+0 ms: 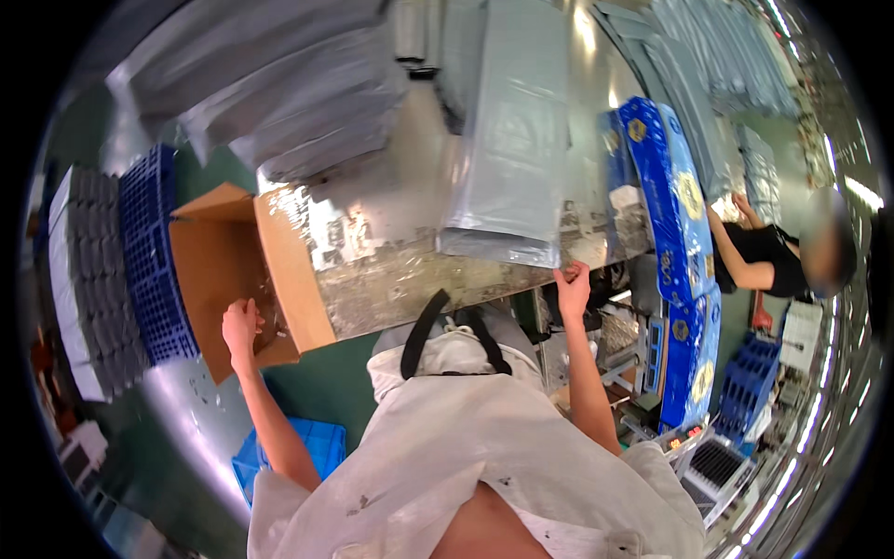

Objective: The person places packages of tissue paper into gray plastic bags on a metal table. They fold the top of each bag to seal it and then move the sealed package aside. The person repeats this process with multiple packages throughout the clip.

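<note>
A long grey plastic bag point(517, 149) lies flat on the metal worktable, its near end at the front edge. My right hand point(573, 291) is closed at that end's right corner, fingertips pinching the plastic. On the left, my left hand point(242, 331) hangs over the mouth of an open cardboard box point(209, 256). Its fingers are curled together, and whatever they hold, if anything, cannot be made out. The box stands against the table's left side with its flaps spread, and small scraps show inside.
Stacked grey bags point(298, 102) cover the table's far left. Blue plastic-wrapped packs point(675, 205) stand along the right side, with a person point(773, 256) in black beyond them. A blue crate point(154, 252) and a pale stack point(88, 279) flank the box. Below sits a light-blue bin point(321, 443).
</note>
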A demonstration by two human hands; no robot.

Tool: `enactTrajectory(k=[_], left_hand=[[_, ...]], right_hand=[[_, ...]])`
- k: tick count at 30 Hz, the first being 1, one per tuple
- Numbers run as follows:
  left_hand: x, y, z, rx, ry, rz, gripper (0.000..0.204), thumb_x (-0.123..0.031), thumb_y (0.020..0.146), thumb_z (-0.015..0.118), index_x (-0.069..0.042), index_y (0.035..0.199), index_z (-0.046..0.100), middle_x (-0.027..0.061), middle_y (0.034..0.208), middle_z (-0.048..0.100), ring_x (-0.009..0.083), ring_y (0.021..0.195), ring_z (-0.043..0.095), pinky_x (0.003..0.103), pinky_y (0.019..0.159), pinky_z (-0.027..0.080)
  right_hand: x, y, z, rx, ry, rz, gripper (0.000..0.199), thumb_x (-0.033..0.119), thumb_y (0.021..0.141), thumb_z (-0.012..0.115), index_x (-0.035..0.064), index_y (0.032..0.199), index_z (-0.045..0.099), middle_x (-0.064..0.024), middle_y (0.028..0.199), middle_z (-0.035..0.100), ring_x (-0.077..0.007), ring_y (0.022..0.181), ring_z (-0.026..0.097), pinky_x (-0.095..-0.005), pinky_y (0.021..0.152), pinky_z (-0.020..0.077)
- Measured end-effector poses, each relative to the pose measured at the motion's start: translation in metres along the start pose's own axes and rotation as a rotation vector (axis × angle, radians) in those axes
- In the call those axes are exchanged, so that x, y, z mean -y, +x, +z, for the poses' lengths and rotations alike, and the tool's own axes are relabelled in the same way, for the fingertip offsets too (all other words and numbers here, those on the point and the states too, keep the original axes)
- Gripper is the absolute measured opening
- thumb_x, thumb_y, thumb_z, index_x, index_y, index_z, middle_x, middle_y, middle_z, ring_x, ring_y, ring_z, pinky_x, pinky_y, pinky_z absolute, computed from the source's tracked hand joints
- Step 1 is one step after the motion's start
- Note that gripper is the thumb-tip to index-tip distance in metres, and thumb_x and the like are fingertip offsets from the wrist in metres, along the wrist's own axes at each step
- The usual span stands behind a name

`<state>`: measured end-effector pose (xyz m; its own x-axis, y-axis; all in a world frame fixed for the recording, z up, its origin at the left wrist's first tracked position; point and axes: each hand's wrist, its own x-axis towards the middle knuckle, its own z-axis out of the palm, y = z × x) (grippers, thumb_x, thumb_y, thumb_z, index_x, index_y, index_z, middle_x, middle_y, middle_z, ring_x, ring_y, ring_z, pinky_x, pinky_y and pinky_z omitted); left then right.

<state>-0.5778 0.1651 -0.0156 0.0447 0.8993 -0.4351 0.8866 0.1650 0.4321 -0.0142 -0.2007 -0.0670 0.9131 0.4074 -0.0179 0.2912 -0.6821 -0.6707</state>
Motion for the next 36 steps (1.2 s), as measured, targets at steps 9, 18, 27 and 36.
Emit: enactTrajectory(k=[9, 18, 27, 36], left_hand=[[-0.367, -0.045, 0.183, 0.886, -0.545, 0.879, 0.027, -0.009, 0.093, 0.049, -0.001, 0.115, 0.064, 0.0103, 0.106, 0.071, 0.02, 0.1, 0.067, 0.032, 0.089, 0.05], [-0.363, -0.015, 0.223, 0.588, 0.194, 1.136, 0.04, -0.001, 0.085, 0.048, -0.007, 0.122, 0.06, 0.0146, 0.114, 0.066, 0.0294, 0.106, 0.063, 0.037, 0.09, 0.05], [-0.331, 0.021, 0.21, 0.439, 0.696, 1.721, 0.026, -0.012, 0.079, 0.061, -0.015, 0.105, 0.063, 0.0058, 0.121, 0.062, 0.0285, 0.124, 0.052, 0.039, 0.11, 0.039], [-0.322, 0.027, 0.174, 0.453, 0.035, 1.145, 0.016, -0.017, 0.089, 0.065, -0.006, 0.101, 0.067, 0.0098, 0.097, 0.069, 0.0266, 0.093, 0.066, 0.036, 0.09, 0.05]], right_hand=[[0.154, 0.067, 0.014, 0.486, -0.048, -0.526, 0.024, 0.008, 0.09, 0.051, 0.0021, 0.108, 0.065, -0.0148, 0.107, 0.068, -0.0331, 0.1, 0.064, -0.0389, 0.084, 0.0507], [0.083, 0.12, 0.01, 0.854, -0.482, -0.914, 0.03, 0.01, 0.085, 0.053, 0.0064, 0.113, 0.063, -0.0134, 0.113, 0.066, -0.03, 0.109, 0.061, -0.0408, 0.095, 0.0484], [0.037, 0.156, -0.007, 0.916, -0.487, -1.42, 0.019, 0.016, 0.079, 0.06, 0.0112, 0.097, 0.064, -0.0057, 0.103, 0.066, -0.0245, 0.111, 0.059, -0.0362, 0.101, 0.0429], [0.047, 0.167, -0.049, 0.707, -0.166, -1.095, 0.014, 0.021, 0.083, 0.067, 0.0079, 0.086, 0.065, -0.0053, 0.087, 0.066, -0.0258, 0.085, 0.064, -0.034, 0.072, 0.0517]])
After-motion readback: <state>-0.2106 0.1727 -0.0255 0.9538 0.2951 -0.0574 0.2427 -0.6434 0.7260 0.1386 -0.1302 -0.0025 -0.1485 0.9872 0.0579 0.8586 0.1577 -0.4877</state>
